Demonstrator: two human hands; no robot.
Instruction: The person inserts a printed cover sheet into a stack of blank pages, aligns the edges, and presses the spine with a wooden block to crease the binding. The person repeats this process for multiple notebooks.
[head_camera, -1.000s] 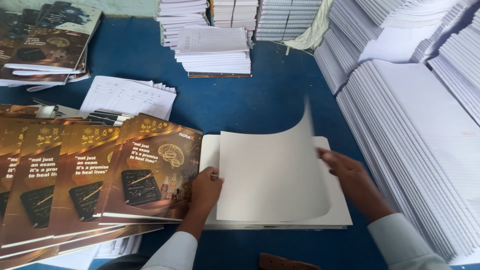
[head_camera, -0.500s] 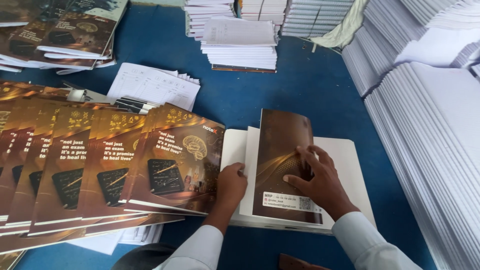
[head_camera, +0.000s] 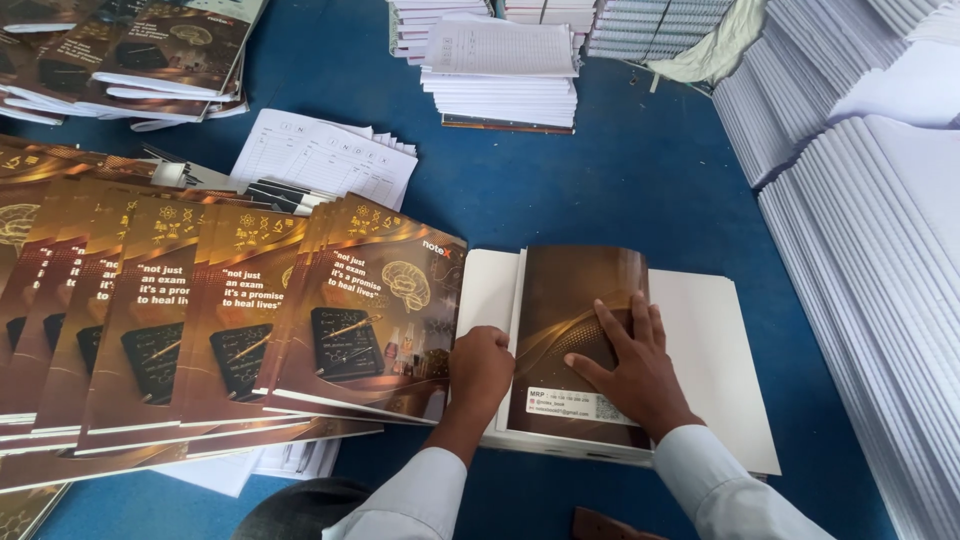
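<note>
Now the brown cover sheet (head_camera: 580, 335) lies folded flat on the white pile of sheets (head_camera: 715, 370), where a second ago a large pale sheet was curling up in the air between the hands, and half a second ago the brown face had only just come down. The right hand (head_camera: 630, 365) rests open on it, fingers spread and palm pressing the brown face near its lower half, much as it did half a second ago. The left hand (head_camera: 480, 368) is curled at the left edge of the pile, knuckles up, touching the fold; what its fingertips pinch cannot be told. The two hands are apart, with the left strip of the cover between them. The folded cover's long axis runs near to far, its white label at the near end, its top pointing far and leaning slightly right. It sits on the left part of the white pile, on the blue desk (head_camera: 600, 180), just right of the fanned row of brown printed covers (head_camera: 250, 320). Tall stacks of white paper blocks (head_camera: 870, 250) stand along the right.
</note>
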